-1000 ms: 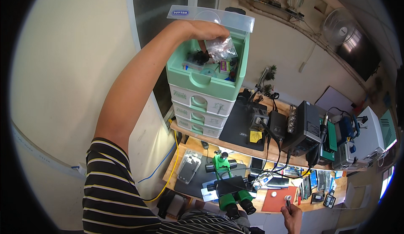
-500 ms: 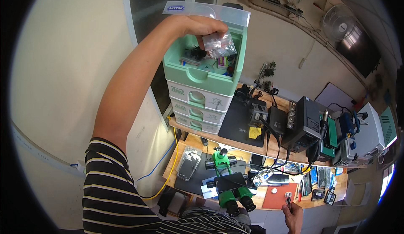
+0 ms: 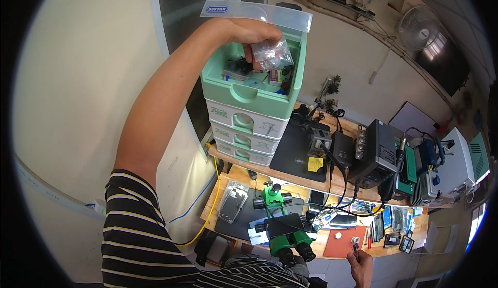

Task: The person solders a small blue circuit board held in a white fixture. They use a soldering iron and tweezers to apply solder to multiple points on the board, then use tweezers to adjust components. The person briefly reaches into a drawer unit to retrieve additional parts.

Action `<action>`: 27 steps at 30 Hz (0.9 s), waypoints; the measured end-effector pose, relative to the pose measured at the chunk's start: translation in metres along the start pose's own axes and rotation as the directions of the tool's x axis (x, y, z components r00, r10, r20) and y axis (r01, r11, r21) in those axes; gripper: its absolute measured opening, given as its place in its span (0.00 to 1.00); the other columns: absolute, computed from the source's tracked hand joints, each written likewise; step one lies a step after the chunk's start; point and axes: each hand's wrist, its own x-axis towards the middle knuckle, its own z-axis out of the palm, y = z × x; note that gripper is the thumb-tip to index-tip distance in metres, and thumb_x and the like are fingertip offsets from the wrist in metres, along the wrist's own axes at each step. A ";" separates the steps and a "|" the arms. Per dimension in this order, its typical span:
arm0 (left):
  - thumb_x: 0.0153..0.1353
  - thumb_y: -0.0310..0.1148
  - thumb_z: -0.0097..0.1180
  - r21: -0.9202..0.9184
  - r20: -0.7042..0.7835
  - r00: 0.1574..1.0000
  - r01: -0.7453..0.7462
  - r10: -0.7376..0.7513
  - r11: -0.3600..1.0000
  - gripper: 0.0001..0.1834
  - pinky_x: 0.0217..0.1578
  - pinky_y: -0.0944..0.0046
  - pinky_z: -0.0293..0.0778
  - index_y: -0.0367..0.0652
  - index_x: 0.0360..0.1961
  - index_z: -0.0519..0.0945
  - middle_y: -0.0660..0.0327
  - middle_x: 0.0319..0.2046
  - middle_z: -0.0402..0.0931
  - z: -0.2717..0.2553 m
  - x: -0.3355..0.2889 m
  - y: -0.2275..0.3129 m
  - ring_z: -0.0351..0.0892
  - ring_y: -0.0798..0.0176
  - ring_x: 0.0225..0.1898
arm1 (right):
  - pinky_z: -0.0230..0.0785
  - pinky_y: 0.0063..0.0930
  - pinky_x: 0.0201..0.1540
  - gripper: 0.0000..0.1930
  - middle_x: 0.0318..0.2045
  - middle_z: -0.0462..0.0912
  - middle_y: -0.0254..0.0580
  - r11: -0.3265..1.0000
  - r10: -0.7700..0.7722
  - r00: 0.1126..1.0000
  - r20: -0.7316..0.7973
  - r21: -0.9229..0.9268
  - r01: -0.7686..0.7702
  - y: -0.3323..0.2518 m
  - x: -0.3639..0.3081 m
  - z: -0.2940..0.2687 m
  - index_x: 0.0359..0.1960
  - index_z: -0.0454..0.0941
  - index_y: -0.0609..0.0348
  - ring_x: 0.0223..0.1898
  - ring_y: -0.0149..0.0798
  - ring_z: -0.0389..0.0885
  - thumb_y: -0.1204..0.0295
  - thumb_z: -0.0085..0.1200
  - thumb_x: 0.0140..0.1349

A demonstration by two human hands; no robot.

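Observation:
My left hand (image 3: 253,31) reaches over the open top drawer (image 3: 248,93) of a mint-green and white drawer tower. Its fingers are closed on a small clear zip bag (image 3: 273,54); what the bag contains is too glossy to make out. Under the hand, the drawer holds dark cable-like items (image 3: 239,65), a small pink and yellow box (image 3: 275,77) and a round clear disc (image 3: 254,83). Low on the right, my right hand (image 3: 362,268) grips a slender dark tool (image 3: 356,248) beside a reddish-brown mat (image 3: 340,244). The tool's kind cannot be made out.
A raised clear lid (image 3: 280,18) tops the tower, which stands on a wooden shelf. Black soldering-type equipment (image 3: 374,150) and cables crowd the shelf to the right. Below, a green and black microscope (image 3: 284,231) rises from the workbench. A yellow cable (image 3: 212,205) hangs at the left.
The zip bag in my left hand has shifted very slightly to the right, and so has the clear lid. My right hand stays where it was.

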 end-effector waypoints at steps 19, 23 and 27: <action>0.66 0.37 0.52 0.195 -0.297 0.952 -0.018 0.076 0.981 0.16 0.32 0.64 0.76 0.37 0.49 0.77 0.57 0.34 0.83 0.011 0.010 -0.001 0.82 0.64 0.26 | 0.62 0.32 0.64 0.26 0.65 0.69 0.63 0.989 0.088 0.995 0.051 -0.125 -0.081 -0.006 0.007 0.002 0.65 0.71 0.59 0.67 0.47 0.69 0.61 0.53 0.68; 0.59 0.34 0.59 0.351 -0.185 0.978 0.154 -0.093 0.924 0.19 0.35 0.60 0.76 0.39 0.50 0.77 0.57 0.33 0.82 0.000 0.003 0.003 0.82 0.61 0.30 | 0.64 0.32 0.61 0.26 0.61 0.73 0.65 0.971 0.226 0.960 0.165 -0.118 -0.208 -0.003 0.010 -0.005 0.64 0.72 0.60 0.63 0.46 0.74 0.59 0.52 0.69; 0.53 0.38 0.66 0.443 -0.108 0.994 0.049 -0.001 0.895 0.26 0.42 0.58 0.76 0.43 0.54 0.77 0.55 0.38 0.82 0.000 -0.005 0.000 0.82 0.58 0.38 | 0.65 0.34 0.60 0.26 0.59 0.75 0.66 0.992 0.107 0.988 0.108 -0.084 -0.098 -0.001 0.010 -0.001 0.63 0.73 0.60 0.62 0.46 0.75 0.58 0.52 0.69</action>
